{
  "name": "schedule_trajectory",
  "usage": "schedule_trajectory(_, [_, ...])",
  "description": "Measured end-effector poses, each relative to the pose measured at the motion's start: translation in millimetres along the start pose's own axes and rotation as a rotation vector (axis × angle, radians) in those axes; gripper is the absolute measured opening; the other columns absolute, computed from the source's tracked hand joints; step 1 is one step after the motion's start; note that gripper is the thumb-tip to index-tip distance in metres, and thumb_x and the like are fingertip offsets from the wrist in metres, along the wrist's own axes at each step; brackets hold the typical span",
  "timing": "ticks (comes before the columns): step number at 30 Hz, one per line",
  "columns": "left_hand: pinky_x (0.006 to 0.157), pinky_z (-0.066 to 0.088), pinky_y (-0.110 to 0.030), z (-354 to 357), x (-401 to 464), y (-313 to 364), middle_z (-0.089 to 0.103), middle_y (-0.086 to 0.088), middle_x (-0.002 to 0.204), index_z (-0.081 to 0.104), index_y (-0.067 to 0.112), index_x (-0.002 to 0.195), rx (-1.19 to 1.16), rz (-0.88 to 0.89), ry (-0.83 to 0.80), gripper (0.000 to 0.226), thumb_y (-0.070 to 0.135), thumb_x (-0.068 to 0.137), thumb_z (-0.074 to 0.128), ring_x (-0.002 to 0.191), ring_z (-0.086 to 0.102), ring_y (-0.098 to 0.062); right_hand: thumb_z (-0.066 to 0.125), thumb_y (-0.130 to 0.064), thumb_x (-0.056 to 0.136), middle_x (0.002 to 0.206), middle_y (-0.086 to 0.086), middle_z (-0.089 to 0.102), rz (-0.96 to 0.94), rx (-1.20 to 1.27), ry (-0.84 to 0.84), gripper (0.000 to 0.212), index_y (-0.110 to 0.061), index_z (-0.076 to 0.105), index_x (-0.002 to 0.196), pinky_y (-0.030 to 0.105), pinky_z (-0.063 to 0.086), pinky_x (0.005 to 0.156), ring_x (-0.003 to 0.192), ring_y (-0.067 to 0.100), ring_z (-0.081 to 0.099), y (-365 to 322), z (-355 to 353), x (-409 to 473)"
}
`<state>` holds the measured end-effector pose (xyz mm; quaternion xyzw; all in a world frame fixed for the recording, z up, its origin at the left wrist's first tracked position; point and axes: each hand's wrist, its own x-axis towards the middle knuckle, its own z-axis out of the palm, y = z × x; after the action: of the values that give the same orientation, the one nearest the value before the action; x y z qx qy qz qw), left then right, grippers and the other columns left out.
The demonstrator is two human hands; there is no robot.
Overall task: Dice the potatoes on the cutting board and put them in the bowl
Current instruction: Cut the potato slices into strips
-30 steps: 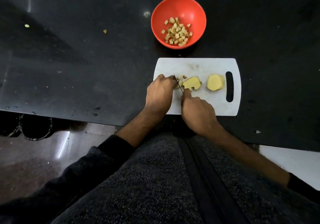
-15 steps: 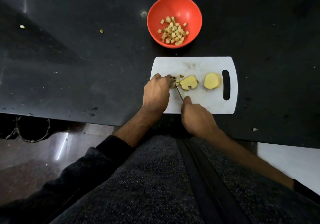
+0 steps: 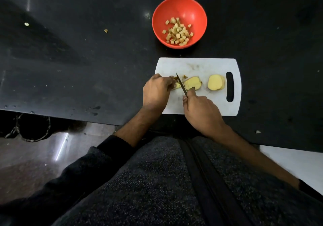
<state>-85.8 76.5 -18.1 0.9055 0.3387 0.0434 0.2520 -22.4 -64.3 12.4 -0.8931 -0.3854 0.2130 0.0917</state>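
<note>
A white cutting board (image 3: 206, 65) lies on the black counter. On it sit a yellow potato slice (image 3: 193, 84) and, further right, a stack of potato slices (image 3: 215, 84). My right hand (image 3: 201, 111) grips a knife (image 3: 181, 85), its blade slanting across the left end of the slice. My left hand (image 3: 156, 93) holds a small potato piece (image 3: 177, 86) against the board, just left of the blade. Small scraps lie by the knife tip. Beyond the board stands a red bowl (image 3: 194, 9) with several potato cubes (image 3: 178, 32) inside.
The black counter (image 3: 87, 65) carries a few stray potato bits at the far left (image 3: 106, 31). Its front edge runs just below the board, near my body. The board's handle slot (image 3: 229, 86) is at its right end.
The knife blade has moved forward across the potato again, after being drawn back toward me half a second ago. My left hand stays on the small piece.
</note>
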Motion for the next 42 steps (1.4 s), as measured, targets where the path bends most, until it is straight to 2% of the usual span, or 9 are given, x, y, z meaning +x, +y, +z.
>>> schedule_trajectory(3, [0.065, 0.055, -0.038, 1.5, 2.6, 0.5, 0.067, -0.008, 0.090, 0.078, 0.022, 0.100, 0.029, -0.001, -0.017, 0.015, 0.020, 0.093, 0.065, 0.078, 0.063, -0.028, 0.035, -0.029, 0.104, 0.088, 0.013, 0.064, 0.001, -0.032, -0.003, 0.025, -0.009, 0.049, 0.112, 0.035, 0.034, 0.059, 0.073, 0.032, 0.057, -4.5, 0.9, 17.1])
schedule_trajectory(7, [0.063, 0.056, -0.039, 4.7, 5.9, -1.5, 0.068, -0.005, 0.089, 0.078, 0.023, 0.095, 0.048, -0.017, -0.034, 0.014, 0.018, 0.091, 0.066, 0.075, 0.064, -0.025, 0.037, -0.025, 0.102, 0.098, 0.014, 0.066, 0.027, -0.082, -0.055, 0.027, -0.009, 0.049, 0.119, 0.036, 0.035, 0.061, 0.087, 0.035, 0.062, -5.6, 1.6, 29.2])
schedule_trajectory(12, [0.066, 0.054, -0.039, 3.4, 5.4, 0.4, 0.063, -0.009, 0.090, 0.079, 0.022, 0.100, 0.047, -0.006, -0.035, 0.016, 0.018, 0.092, 0.066, 0.078, 0.061, -0.027, 0.036, -0.025, 0.102, 0.101, 0.015, 0.065, 0.032, -0.098, -0.081, 0.027, -0.011, 0.047, 0.122, 0.036, 0.036, 0.062, 0.088, 0.035, 0.062, -8.3, 2.1, 31.0])
schedule_trajectory(18, [0.064, 0.054, -0.038, 5.6, 5.1, -1.4, 0.062, -0.007, 0.089, 0.079, 0.022, 0.094, 0.053, -0.002, -0.007, 0.015, 0.014, 0.089, 0.067, 0.077, 0.060, -0.025, 0.036, -0.026, 0.102, 0.097, 0.011, 0.063, 0.054, -0.062, -0.095, 0.024, -0.012, 0.049, 0.117, 0.036, 0.036, 0.061, 0.073, 0.026, 0.048, -8.5, -1.4, 25.8])
schedule_trajectory(24, [0.064, 0.055, -0.038, 7.1, 4.8, -2.5, 0.065, -0.009, 0.090, 0.080, 0.026, 0.098, 0.055, -0.012, 0.022, 0.015, 0.022, 0.093, 0.066, 0.075, 0.061, -0.027, 0.037, -0.025, 0.101, 0.099, 0.011, 0.060, 0.106, 0.007, -0.195, 0.027, -0.011, 0.048, 0.122, 0.037, 0.040, 0.066, 0.078, 0.027, 0.051, -9.0, -3.8, 19.7])
schedule_trajectory(27, [0.067, 0.055, -0.039, 7.0, 5.5, -3.1, 0.066, -0.009, 0.092, 0.079, 0.027, 0.104, 0.044, 0.001, 0.027, 0.018, 0.027, 0.097, 0.063, 0.077, 0.061, -0.027, 0.037, -0.026, 0.100, 0.109, 0.016, 0.062, 0.107, 0.000, -0.259, 0.036, -0.009, 0.045, 0.131, 0.036, 0.042, 0.070, 0.092, 0.034, 0.059, -4.3, -5.8, 12.6])
schedule_trajectory(32, [0.064, 0.054, -0.039, 5.1, 3.5, -0.9, 0.062, -0.010, 0.089, 0.077, 0.020, 0.102, 0.040, 0.007, -0.010, 0.019, 0.023, 0.098, 0.059, 0.077, 0.061, -0.029, 0.034, -0.032, 0.102, 0.098, 0.014, 0.061, 0.091, -0.054, -0.220, 0.033, -0.010, 0.049, 0.123, 0.036, 0.041, 0.067, 0.089, 0.034, 0.060, -0.2, -8.3, 4.0])
schedule_trajectory(38, [0.064, 0.052, -0.038, 3.0, 1.0, -1.2, 0.062, -0.010, 0.090, 0.073, 0.019, 0.108, 0.035, 0.032, -0.040, 0.022, 0.017, 0.099, 0.053, 0.081, 0.061, -0.031, 0.034, -0.032, 0.103, 0.072, 0.005, 0.047, 0.019, -0.073, -0.009, 0.028, -0.010, 0.046, 0.117, 0.033, 0.032, 0.056, 0.063, 0.028, 0.046, -5.6, -12.6, -0.9])
schedule_trajectory(42, [0.066, 0.051, -0.038, -6.1, -4.6, 1.1, 0.068, -0.011, 0.095, 0.069, 0.018, 0.116, -0.016, 0.032, -0.018, 0.023, 0.015, 0.097, 0.056, 0.087, 0.063, -0.031, 0.034, -0.033, 0.104, 0.073, 0.002, 0.046, 0.017, -0.043, -0.022, 0.028, -0.012, 0.048, 0.116, 0.033, 0.032, 0.056, 0.064, 0.027, 0.049, -9.5, -7.5, 6.2])
